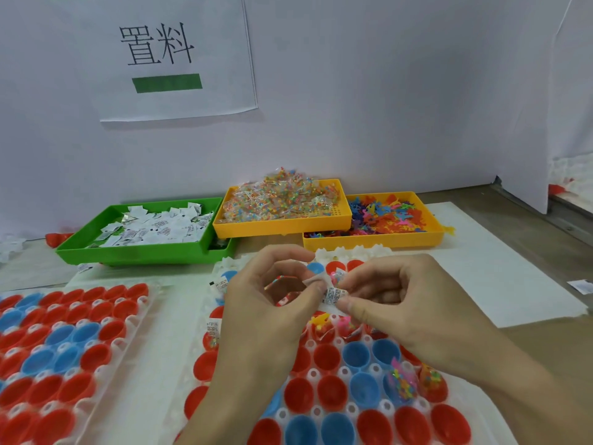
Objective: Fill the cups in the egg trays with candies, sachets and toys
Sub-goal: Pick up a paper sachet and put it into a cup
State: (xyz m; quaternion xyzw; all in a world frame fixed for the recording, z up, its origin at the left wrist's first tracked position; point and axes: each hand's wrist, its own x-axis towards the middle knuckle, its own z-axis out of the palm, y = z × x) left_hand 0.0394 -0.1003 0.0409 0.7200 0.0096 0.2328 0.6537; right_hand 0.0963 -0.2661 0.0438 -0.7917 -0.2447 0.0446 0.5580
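Both of your hands meet above the middle of the right egg tray [321,409], and the grip is shared: your right hand [401,303] pinches a small white printed sachet [333,295] between thumb and forefinger, the other fingers curled under. Your left hand [266,303] touches the same sachet at its left edge with thumb and fingertip, fingers bent in a loose arch. Whether your left hand also holds something red inside its palm is hard to tell.

Under your hands the right egg tray holds red and blue cups. Some cups at the far rows and two near your right wrist already carry candy packets and coloured toys; the nearer cups look bare. A second egg tray [134,332] lies to the left on the surface, its red and blue cups showing nothing inside.

Along the back wall sit three supply trays. A green tray [141,252] on the left holds loose white sachets. A yellow tray [282,224] in the middle is heaped with clear packets of coloured candies. Another yellow tray [372,240] just to its right, touching it, holds flat plastic toys in many colours. A paper sign [167,56] with printed characters and a green bar hangs on the wall above the green tray. One stray sachet lies on the surface at far right [580,285].
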